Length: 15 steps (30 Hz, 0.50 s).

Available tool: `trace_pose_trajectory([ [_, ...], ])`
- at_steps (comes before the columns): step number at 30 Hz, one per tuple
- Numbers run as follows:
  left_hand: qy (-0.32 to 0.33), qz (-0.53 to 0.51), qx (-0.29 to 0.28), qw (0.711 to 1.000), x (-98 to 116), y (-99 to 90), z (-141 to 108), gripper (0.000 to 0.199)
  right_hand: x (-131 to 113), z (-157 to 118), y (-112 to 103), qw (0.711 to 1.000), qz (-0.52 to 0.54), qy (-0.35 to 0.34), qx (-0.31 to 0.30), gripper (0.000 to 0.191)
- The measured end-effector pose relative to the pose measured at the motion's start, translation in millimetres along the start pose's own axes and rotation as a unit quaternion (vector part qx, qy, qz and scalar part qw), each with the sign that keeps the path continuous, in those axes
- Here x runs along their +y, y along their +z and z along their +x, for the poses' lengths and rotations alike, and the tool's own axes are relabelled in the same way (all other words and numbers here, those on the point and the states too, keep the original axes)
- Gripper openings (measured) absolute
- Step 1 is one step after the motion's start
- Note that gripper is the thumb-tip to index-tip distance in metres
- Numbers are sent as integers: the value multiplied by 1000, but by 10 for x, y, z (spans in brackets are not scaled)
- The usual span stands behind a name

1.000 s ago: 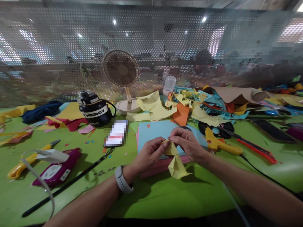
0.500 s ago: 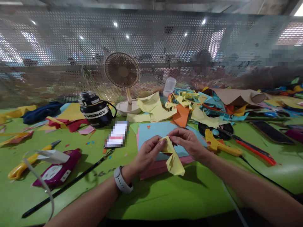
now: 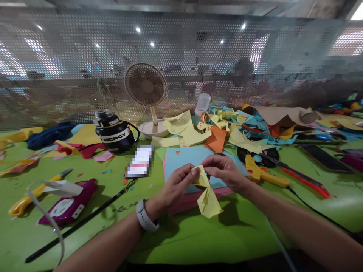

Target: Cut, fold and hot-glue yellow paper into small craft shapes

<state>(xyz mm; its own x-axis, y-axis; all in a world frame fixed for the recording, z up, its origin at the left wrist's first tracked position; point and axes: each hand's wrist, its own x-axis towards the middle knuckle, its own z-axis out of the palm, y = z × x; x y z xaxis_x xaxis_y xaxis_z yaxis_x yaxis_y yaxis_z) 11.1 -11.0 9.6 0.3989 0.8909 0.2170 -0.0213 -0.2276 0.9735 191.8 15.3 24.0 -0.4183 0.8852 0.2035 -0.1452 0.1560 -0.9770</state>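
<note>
My left hand (image 3: 181, 181) pinches a folded piece of yellow paper (image 3: 210, 202) between thumb and fingers, near the paper's top. My right hand (image 3: 224, 170) is closed at the paper's upper right edge, its fingertips pressed together there and partly hidden. The lower part of the paper hangs down, creased and bent. Both hands are above a stack of coloured sheets, with a light blue sheet (image 3: 181, 156) on top and pink sheets (image 3: 181, 207) under it.
A yellow glue gun (image 3: 266, 175) and a red-and-black cutter (image 3: 306, 181) lie to the right. Leftward are a phone (image 3: 140, 160), a black flask (image 3: 115, 132) and a purple pack (image 3: 70, 204). Behind stand a fan (image 3: 146, 85) and heaped paper scraps (image 3: 241, 121).
The hanging part of the yellow paper has swung slightly downward and shows a wider face. Both hands keep nearly the same place, with the right fingers shifted a little.
</note>
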Motion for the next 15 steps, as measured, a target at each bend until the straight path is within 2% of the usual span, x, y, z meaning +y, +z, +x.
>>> trace_pose_trajectory([
  [6, -8, -9, -12, 1000, -9, -17, 4, 33, -12, -6, -24, 993, -99, -64, -22, 13],
  [11, -16, -13, -23, 1000, 9, -28, 6, 33, -32, -5, -57, 958, -227, -174, -30, 12],
  [15, -13, -23, -28, 999, -5, -35, 9, 32, -22, -9, -50, 954, -240, -175, -31, 14],
])
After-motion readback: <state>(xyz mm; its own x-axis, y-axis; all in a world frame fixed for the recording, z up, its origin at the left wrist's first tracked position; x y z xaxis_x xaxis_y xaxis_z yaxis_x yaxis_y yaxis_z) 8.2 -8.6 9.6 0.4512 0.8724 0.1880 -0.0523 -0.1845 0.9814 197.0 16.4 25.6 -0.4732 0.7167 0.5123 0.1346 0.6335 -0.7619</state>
